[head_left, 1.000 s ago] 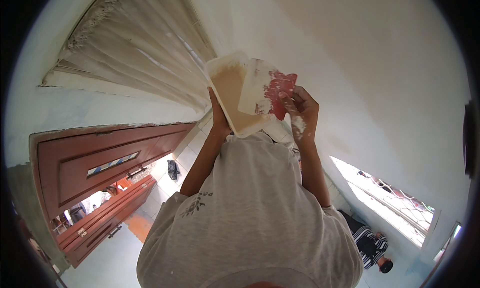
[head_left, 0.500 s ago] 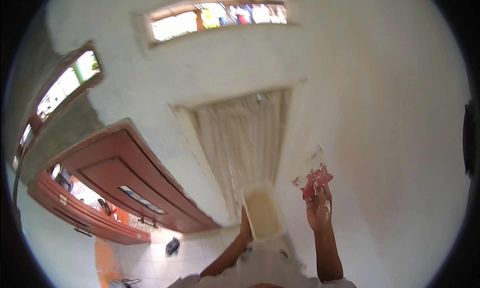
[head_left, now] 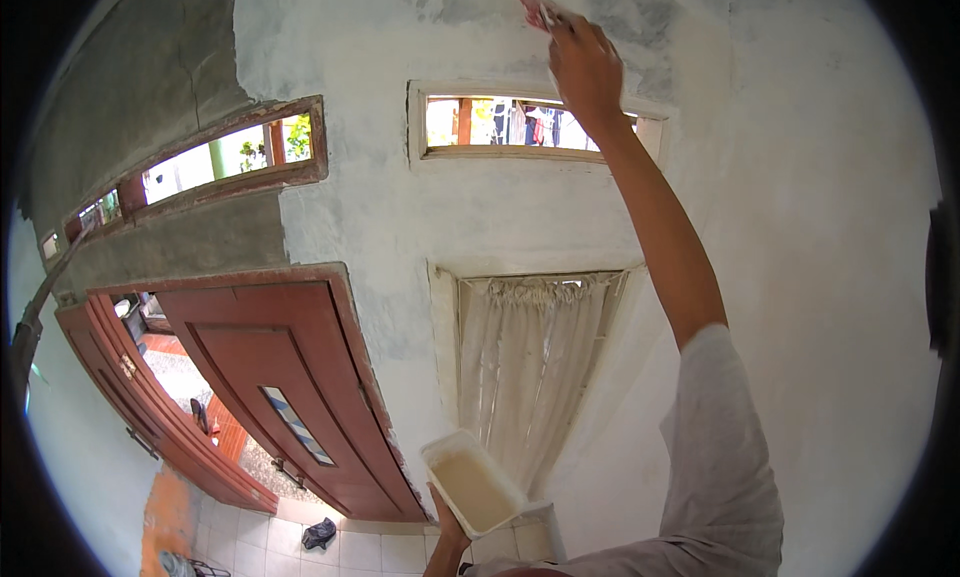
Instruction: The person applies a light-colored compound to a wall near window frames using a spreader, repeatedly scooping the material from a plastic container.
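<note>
Right hand [head_left: 583,65] raised overhead, arm fully extended, fingers closed on red flat plastic scraper [head_left: 535,10], blade against grey-white plastered wall [head_left: 400,207] above narrow transom window [head_left: 520,123]. Left hand [head_left: 448,529] low, mostly hidden, fingers gripping white rectangular plastic tray of beige filler [head_left: 472,483] from beneath, near cream curtain [head_left: 525,367].

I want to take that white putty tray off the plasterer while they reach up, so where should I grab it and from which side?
Grip the white tray by its upper short rim, coming from above. It tilts with its open face up and holds pale filler, so keep it level. The left hand holds its lower end; the right hand is up at the wall.
</note>
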A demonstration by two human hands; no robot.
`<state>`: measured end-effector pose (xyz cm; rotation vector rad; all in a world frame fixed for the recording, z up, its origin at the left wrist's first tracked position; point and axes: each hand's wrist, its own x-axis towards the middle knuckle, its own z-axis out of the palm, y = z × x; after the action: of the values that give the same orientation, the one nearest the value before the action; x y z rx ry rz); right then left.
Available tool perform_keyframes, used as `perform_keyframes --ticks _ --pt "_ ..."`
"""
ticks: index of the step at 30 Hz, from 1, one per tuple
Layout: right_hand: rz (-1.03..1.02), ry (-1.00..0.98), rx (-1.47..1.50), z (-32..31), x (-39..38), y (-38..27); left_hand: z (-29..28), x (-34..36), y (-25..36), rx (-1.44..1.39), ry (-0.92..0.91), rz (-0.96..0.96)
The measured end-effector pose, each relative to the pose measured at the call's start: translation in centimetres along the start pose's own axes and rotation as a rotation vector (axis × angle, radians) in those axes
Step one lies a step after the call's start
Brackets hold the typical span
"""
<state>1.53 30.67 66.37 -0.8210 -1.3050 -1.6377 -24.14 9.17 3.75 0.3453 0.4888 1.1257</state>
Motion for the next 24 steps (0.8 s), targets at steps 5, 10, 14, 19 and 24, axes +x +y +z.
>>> perform_keyframes --ticks 5,10,14,19,24 --pt "-0.352 -0.161 -0.478 8.0 -4.1 -6.7 -0.7 -0.3 0.1 0.017 0.006 0.019" --pt "-0.386 -0.249 0.01 1.3 -4.2 -14.2 -1.6 -0.7 0.3 0.013 0.006 0.024" --pt "-0.105 -0.145 -0.044 0.0 -1.1 -7.1 -1.9 -0.9 0.5 0.023 -0.004 0.027" --pt "0.238 -0.105 -0.26 2.0 0.7 3.8 -2.0 -0.6 0.0 0.024 -0.03 0.001" --pt "-0.237 -0.11 -0.654 7.3 -3.2 -5.2 -1.9 0.4 -0.6 0.038 -0.062 -0.015"
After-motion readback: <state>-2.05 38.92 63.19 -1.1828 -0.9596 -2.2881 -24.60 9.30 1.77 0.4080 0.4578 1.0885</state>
